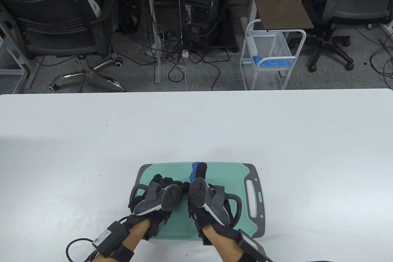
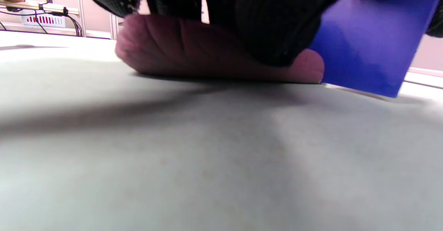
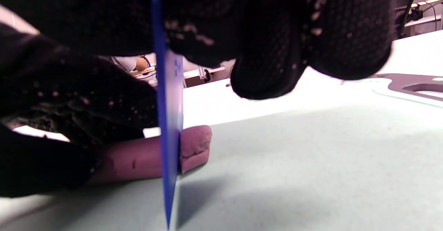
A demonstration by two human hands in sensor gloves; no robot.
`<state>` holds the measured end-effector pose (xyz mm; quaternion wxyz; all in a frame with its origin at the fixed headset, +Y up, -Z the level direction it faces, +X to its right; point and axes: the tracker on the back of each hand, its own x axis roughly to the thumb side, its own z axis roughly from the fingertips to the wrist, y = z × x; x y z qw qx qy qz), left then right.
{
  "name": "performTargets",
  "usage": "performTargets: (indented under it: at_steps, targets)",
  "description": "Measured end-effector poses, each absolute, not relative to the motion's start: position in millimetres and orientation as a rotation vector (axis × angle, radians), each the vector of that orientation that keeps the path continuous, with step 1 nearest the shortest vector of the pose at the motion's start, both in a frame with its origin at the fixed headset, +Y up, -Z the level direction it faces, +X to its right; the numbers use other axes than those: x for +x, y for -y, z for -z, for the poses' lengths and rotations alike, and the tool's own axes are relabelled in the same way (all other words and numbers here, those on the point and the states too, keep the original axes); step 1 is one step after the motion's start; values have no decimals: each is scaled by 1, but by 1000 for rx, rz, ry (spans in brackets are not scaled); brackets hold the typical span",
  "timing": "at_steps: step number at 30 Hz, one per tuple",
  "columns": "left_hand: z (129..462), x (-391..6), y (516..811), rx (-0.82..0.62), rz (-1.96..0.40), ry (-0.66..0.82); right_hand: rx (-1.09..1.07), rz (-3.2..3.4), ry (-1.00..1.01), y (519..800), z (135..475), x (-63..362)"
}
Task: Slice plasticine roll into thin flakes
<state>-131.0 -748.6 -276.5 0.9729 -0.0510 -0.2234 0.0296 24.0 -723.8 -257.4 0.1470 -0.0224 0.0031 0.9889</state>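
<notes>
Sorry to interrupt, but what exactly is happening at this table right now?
A person in sensor gloves is slicing a pink plasticine roll on a green cutting board. The left hand presses down on the roll, holding it to the board. The right hand holds a blue blade upright, set into the roll close to its free end. No cut flakes are visible yet.
</notes>
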Motion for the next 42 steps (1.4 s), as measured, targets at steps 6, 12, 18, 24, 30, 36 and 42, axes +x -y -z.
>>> performTargets:
  at_steps: [6,12,18,24,30,36,42]
  targets:
    - [277,-131,749,-106,-55,443,-78,-2765,26,706,254,37]
    - [278,-133,749,-97,-47,442,-92,-2730,36,692,248,43]
    - [278,-134,750,-100,-58,442,-63,-2796,-7,691,242,32]
    - [279,-134,750,-106,-64,440,-48,-2836,-29,696,240,23]
    - [279,-135,751,-108,-67,439,-49,-2871,-17,696,238,17]
    - [279,-135,751,-108,-67,439,-42,-2911,-14,699,236,11]
    - [279,-135,750,-114,-68,437,-35,-2928,-2,699,236,8]
